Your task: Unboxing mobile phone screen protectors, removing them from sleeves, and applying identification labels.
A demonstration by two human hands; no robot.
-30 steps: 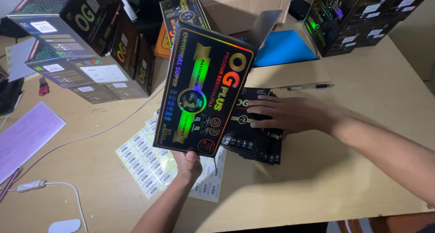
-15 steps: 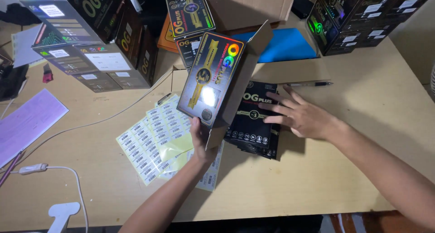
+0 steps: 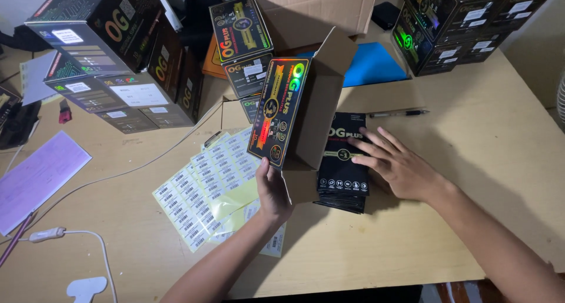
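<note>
My left hand grips the lower edge of an opened black printed carton and holds it tilted above the table, its brown inside and open flaps facing right. My right hand lies flat, fingers spread, on a stack of flat black printed sleeves that rests on the wooden table just right of the carton. Sheets of barcode stickers lie under and to the left of my left wrist.
Stacks of black printed boxes stand at the back left, back middle and back right. A brown cardboard box, a blue sheet, a pen, a purple paper and a white cable are around.
My left hand has turned the carton from showing its flat front to an angled, opened box and moved it right. My right hand stays on the stack of sleeves.
</note>
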